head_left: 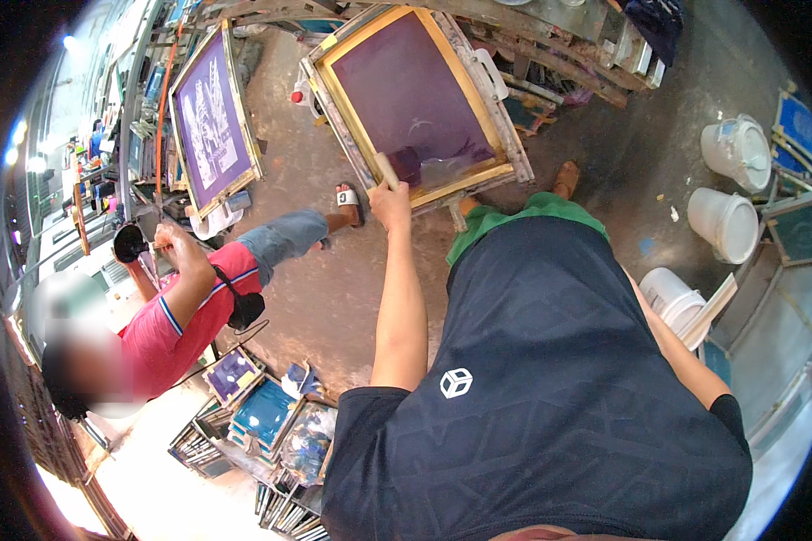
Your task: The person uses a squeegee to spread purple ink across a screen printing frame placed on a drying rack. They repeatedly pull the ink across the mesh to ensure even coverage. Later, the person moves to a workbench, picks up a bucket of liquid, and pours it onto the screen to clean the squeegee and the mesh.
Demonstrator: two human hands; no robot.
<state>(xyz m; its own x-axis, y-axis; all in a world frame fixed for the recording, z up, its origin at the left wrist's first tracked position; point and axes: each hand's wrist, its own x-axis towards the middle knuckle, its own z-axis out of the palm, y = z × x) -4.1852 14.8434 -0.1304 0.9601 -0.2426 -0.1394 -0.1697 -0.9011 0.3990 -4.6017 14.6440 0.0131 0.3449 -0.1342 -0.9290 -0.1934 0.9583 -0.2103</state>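
Note:
My left hand is closed around a squeegee with a pale wooden bar; its lower edge is hidden. It is held at the near left part of a large screen-printing frame with purple mesh and yellow borders. A darker, wet-looking patch lies on the mesh beside the squeegee, along the near end. My right forearm hangs at my right side, and my shirt hides the hand.
At the left, a co-worker in a red shirt holds a black round container by a second purple screen. White buckets stand at the right. Stacked frames lie lower left. Wooden racks are at the back.

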